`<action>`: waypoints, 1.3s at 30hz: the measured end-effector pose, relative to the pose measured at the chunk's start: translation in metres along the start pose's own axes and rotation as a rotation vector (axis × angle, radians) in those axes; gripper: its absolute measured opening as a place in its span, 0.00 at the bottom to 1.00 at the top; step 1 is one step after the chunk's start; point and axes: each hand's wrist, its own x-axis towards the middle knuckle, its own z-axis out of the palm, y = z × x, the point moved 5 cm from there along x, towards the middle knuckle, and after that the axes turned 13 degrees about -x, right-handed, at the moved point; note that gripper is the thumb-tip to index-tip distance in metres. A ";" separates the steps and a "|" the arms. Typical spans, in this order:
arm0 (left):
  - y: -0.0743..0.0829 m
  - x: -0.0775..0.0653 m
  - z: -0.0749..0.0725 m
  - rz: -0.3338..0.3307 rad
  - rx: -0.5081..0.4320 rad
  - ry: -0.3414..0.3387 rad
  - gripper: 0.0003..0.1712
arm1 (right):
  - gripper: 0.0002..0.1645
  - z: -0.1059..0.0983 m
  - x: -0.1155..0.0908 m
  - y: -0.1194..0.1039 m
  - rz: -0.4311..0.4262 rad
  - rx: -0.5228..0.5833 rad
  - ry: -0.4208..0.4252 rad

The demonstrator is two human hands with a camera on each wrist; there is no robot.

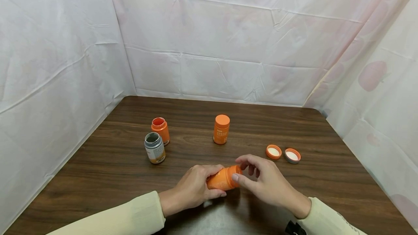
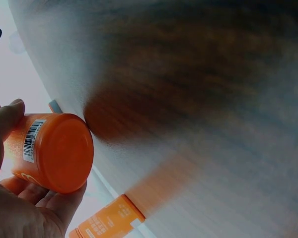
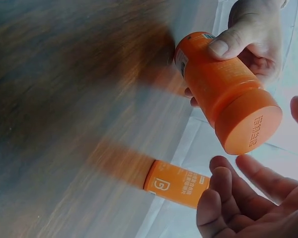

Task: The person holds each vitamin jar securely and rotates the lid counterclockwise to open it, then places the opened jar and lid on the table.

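My left hand (image 1: 192, 188) grips an orange bottle (image 1: 219, 180) round its body, thumb on one side and fingers on the other. The bottle is tilted over toward the right. Its ribless orange cap (image 3: 248, 124), with raised lettering on top, is on. Around that cap my right hand (image 1: 269, 182) hovers with relaxed, slightly bent fingers. In the right wrist view, a gap shows between the thumb and the cap, and the fingertips (image 3: 221, 163) are just below its rim. The left wrist view shows the bottle's round base and a barcode on its side.
A capped orange bottle (image 1: 221, 133) stands upright beyond the hands. To the left stand an uncapped orange bottle (image 1: 163, 133) and an uncapped grey bottle (image 1: 155, 152). An orange cap (image 1: 273, 151) and a grey-rimmed cap (image 1: 292, 156) lie upturned at right on the brown table (image 1: 326, 191).
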 end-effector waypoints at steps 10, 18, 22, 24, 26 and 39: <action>0.000 0.000 0.000 0.001 0.006 -0.002 0.25 | 0.20 0.005 0.003 0.002 0.051 0.021 -0.100; 0.000 0.000 0.000 -0.001 0.007 -0.001 0.26 | 0.19 0.007 0.004 0.004 0.068 0.019 -0.131; 0.000 0.000 0.000 0.001 0.008 -0.003 0.26 | 0.20 0.006 0.005 0.004 0.064 0.025 -0.142; 0.000 0.000 0.000 0.001 0.006 -0.004 0.25 | 0.20 0.005 0.005 0.003 0.054 0.021 -0.143; 0.001 0.000 0.000 0.002 0.005 -0.005 0.25 | 0.19 0.004 0.005 0.003 0.037 0.013 -0.142; 0.001 0.000 0.000 0.012 0.006 -0.001 0.25 | 0.27 -0.006 0.003 -0.005 -0.089 -0.035 -0.074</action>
